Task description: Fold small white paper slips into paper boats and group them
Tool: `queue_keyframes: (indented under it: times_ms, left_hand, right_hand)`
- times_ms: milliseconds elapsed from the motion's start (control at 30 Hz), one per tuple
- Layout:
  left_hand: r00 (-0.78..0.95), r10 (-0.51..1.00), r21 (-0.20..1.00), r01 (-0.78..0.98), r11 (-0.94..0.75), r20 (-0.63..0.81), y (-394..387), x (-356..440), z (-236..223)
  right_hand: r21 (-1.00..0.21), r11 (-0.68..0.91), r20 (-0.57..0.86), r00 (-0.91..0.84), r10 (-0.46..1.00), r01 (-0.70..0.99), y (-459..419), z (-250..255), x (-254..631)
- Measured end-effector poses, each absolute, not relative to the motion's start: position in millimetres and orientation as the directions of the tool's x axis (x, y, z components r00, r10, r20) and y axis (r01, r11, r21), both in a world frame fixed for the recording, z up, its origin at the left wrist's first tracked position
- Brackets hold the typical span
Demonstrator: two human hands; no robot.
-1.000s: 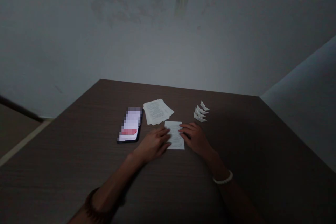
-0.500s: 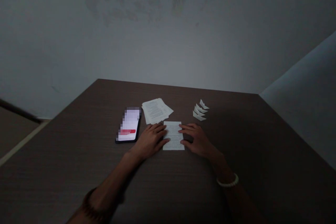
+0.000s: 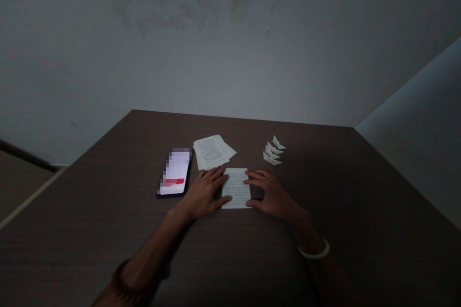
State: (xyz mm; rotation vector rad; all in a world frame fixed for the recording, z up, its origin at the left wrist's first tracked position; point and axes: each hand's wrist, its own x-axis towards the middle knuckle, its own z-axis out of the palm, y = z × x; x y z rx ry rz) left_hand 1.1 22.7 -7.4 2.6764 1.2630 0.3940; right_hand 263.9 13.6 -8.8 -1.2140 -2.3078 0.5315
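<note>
Head view, as I log it from afar: left hand (image 3: 203,193) and right hand (image 3: 270,194) open, fingers spread and ungripping at the edges of a flat sheet (image 3: 236,188) on the table (image 3: 108,187); four paper boats (image 3: 272,151) done, a stack of sheets (image 3: 212,152) unfolded.

Bare left hand (image 3: 203,194) and bare right hand (image 3: 272,194), long thin fingers (image 3: 215,176). Well behind the right fingers, a white beaded bracelet (image 3: 314,251), small round beads in a single strand. Farther behind the left fingers, near the bottom edge of the view, a dark brown ribbed band (image 3: 124,280) around the arm; too dim to tell bracelet from sleeve cuff. Bare forearms (image 3: 151,244) between fingers and bands.
</note>
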Motion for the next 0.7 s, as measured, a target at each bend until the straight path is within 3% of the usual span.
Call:
queue_keyframes:
  times_ms: [700]
  left_hand:
    - [0.612, 0.771, 0.259, 0.727, -0.635, 0.173, 22, 3, -5]
  right_hand:
    - [-0.485, 0.502, 0.286, -0.412, 0.865, 0.716, 22, -19, 254]
